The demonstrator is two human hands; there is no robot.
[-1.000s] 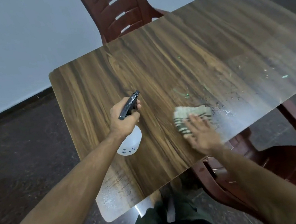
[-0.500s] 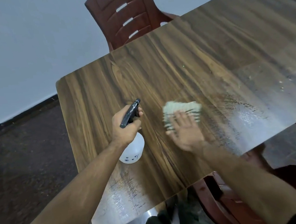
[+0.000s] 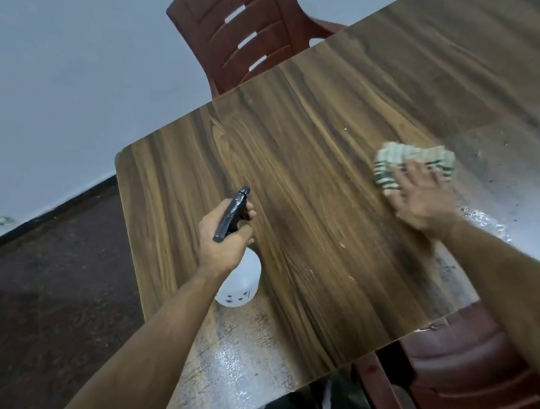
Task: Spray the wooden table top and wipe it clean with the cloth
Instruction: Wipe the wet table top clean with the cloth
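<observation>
A red chair [image 3: 462, 371] is half hidden under the near edge of the wooden table top [image 3: 309, 171]. The left hand [image 3: 226, 235] grips a spray bottle [image 3: 239, 282], covering its neck. The right hand [image 3: 420, 196] presses flat on the motion-blurred cloth [image 3: 393, 162], beside wet patches. Another chair [image 3: 248, 25] stands beyond

The wooden worktop [image 3: 319, 170] is dark brown with streaked grain, and wet, glossy patches show at its near left corner and right side. A white spray bottle [image 3: 240, 278] with a black trigger head stands upright near the left edge. A crumpled green-and-white striped cloth [image 3: 390, 164] lies flat toward the right.
</observation>
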